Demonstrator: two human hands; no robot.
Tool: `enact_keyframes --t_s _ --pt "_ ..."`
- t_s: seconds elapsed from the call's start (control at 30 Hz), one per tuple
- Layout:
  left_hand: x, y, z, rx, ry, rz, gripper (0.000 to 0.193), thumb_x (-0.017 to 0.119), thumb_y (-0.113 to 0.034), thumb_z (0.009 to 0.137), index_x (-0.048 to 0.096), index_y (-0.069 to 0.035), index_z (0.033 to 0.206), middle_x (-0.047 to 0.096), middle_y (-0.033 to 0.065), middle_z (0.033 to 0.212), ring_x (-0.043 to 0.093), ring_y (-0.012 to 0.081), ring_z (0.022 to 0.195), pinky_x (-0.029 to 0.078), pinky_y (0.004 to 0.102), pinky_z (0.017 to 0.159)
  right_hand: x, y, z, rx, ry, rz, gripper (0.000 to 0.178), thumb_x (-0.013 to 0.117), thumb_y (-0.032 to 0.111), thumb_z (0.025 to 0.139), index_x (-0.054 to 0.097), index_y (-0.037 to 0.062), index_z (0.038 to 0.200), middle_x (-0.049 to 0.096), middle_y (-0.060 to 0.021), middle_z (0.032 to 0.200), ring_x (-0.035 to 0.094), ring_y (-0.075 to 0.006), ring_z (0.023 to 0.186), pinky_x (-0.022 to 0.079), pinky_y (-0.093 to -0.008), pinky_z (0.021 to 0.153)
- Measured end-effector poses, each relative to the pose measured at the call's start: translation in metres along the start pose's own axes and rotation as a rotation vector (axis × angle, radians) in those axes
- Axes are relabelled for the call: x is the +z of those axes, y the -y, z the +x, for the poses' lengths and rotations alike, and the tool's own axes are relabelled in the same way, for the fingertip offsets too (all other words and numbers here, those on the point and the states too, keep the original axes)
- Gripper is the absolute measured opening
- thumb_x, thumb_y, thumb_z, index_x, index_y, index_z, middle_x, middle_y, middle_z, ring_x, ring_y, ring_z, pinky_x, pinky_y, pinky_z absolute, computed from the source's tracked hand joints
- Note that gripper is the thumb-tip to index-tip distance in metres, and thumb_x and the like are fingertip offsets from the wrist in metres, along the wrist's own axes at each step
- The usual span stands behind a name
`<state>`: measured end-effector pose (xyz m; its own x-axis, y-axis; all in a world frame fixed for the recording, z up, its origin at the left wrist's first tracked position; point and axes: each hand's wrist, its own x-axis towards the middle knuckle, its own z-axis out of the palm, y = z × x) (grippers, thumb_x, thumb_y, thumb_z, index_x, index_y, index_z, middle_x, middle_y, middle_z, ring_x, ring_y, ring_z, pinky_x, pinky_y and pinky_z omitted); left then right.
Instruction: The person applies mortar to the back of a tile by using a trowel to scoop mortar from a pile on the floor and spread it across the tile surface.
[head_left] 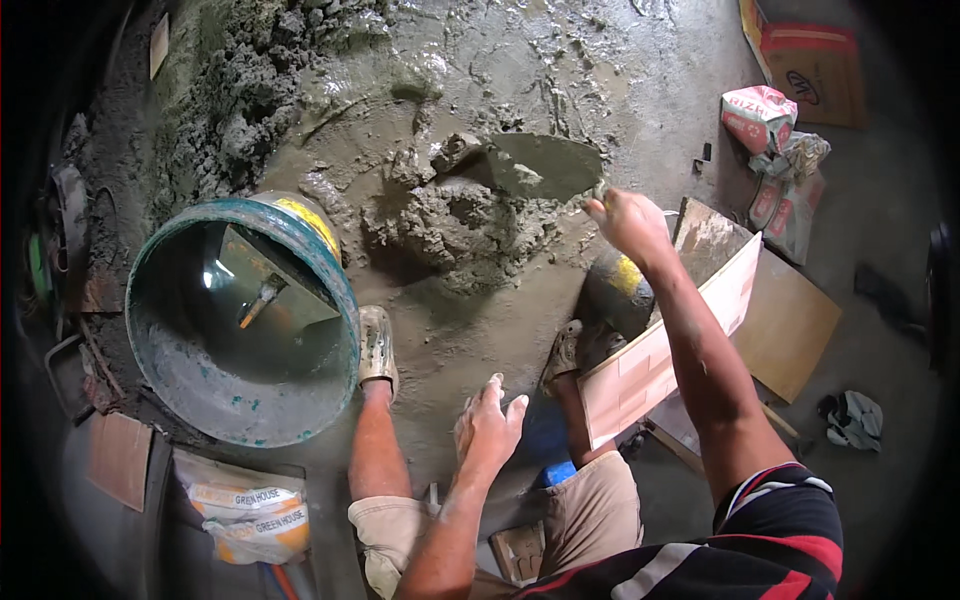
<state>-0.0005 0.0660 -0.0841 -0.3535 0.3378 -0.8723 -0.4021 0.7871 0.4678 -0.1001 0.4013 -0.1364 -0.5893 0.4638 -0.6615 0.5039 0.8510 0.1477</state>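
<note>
My right hand (632,228) is closed round the handle of a trowel, its fingers hiding most of the grip. The trowel's wide grey blade (548,165) lies against a heap of wet grey mortar (470,215). Over the ground between my knees, my left hand (487,432) hangs empty, fingers and thumb apart and dusted with mortar. A large tilted green bucket (160,385) is at my left, with a flat metal tool with an orange-tipped handle (275,285) inside. Beneath my right forearm, a pale pink tile (625,395) leans on edge.
Behind the tile stand a mortar-stained board (705,240) and a tan panel (790,320). Crumpled red-and-white bags (765,120) and a cardboard box (825,85) are at the far right. A white-and-orange bag (255,515) lies near left; a crumpled cloth (853,420) lies right.
</note>
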Motion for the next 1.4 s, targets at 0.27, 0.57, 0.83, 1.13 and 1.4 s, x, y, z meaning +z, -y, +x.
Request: enact_keyframes --t_s 0.27,0.57,0.83,1.13,1.4 --pt "-0.001 -0.009 0.006 0.011 0.012 0.044 0.056 0.067 -0.036 0.092 0.055 -0.004 0.137 0.069 0.0143 0.118 0.062 0.0352 0.115 0.047 0.0450 0.099 0.065 0.060 -0.046 -0.268 0.252 0.163 0.050 0.048 0.049 0.102 0.064 0.0015 0.104 0.071 -0.0219 0.087 0.071 -0.0380 0.080 0.056 -0.0496 0.074" --pt "0.017 -0.003 0.005 0.036 0.003 0.056 0.057 0.067 -0.036 0.091 0.055 -0.003 0.136 0.068 0.0163 0.119 0.061 0.0350 0.116 0.046 0.0447 0.100 0.095 0.020 0.030 -0.244 0.227 -0.008 0.049 0.047 0.050 0.102 0.068 0.0054 0.107 0.074 -0.0148 0.096 0.072 -0.0309 0.091 0.057 -0.0443 0.079" --pt "0.008 -0.002 0.000 -0.008 0.013 0.037 0.057 0.066 -0.036 0.092 0.054 -0.004 0.137 0.068 0.0150 0.120 0.061 0.0340 0.116 0.046 0.0443 0.100 0.024 -0.019 0.062 0.091 -0.031 0.374 0.059 0.048 0.054 0.101 0.071 0.0005 0.104 0.072 -0.0233 0.091 0.071 -0.0364 0.088 0.054 -0.0469 0.082" --pt "0.011 -0.009 0.004 0.019 0.032 0.063 0.057 0.068 -0.035 0.091 0.055 -0.003 0.136 0.069 0.0147 0.119 0.061 0.0347 0.115 0.046 0.0443 0.099 0.109 0.016 0.145 0.059 -0.175 0.223 0.025 0.057 0.025 0.092 0.071 0.0044 0.099 0.072 -0.0238 0.101 0.070 -0.0387 0.096 0.056 -0.0483 0.088" --pt "-0.063 -0.036 0.001 0.021 -0.234 -0.260 0.029 0.065 -0.023 0.094 0.069 -0.002 0.114 0.072 0.0163 0.098 0.071 0.0274 0.090 0.054 0.0359 0.082 0.126 0.068 0.002 -0.333 0.108 0.135 0.018 0.056 0.014 0.088 0.066 0.0019 0.097 0.072 -0.0225 0.087 0.071 -0.0409 0.082 0.057 -0.0503 0.072"
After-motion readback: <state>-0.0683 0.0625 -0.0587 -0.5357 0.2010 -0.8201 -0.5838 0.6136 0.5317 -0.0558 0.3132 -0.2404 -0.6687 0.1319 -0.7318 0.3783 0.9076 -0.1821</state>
